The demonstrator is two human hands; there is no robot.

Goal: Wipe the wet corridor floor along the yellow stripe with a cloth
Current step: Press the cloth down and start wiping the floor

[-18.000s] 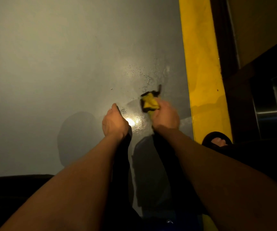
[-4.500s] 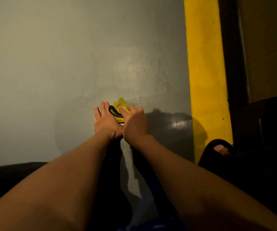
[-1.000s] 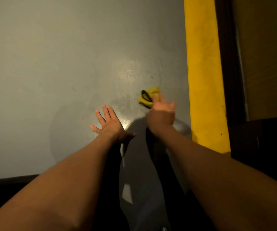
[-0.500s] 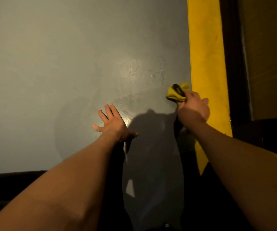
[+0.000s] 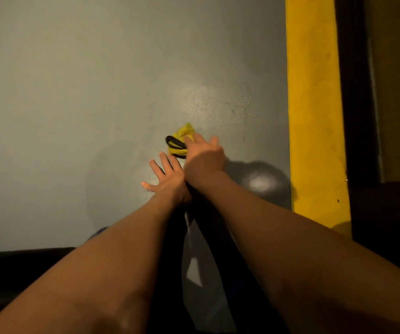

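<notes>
A crumpled yellow cloth (image 5: 182,135) with a black edge lies on the grey corridor floor (image 5: 73,92). My right hand (image 5: 203,156) presses on its near side with straight fingers, wrist crossing over my left hand. My left hand (image 5: 165,177) lies flat on the floor just below the cloth, fingers spread. The yellow stripe (image 5: 314,104) runs up the right side, well right of the cloth. Fine water droplets (image 5: 218,104) speckle the floor beyond the cloth, and a wet shine (image 5: 259,183) sits near the stripe.
A dark wall base or door frame (image 5: 353,92) borders the stripe on the right. Dark clothing or a dark edge (image 5: 13,266) fills the lower left. The grey floor stretches wide to the left and ahead.
My right hand has swept the cloth left, from the stripe's edge back to the middle of the floor, above my left hand. The left hand stayed planted.
</notes>
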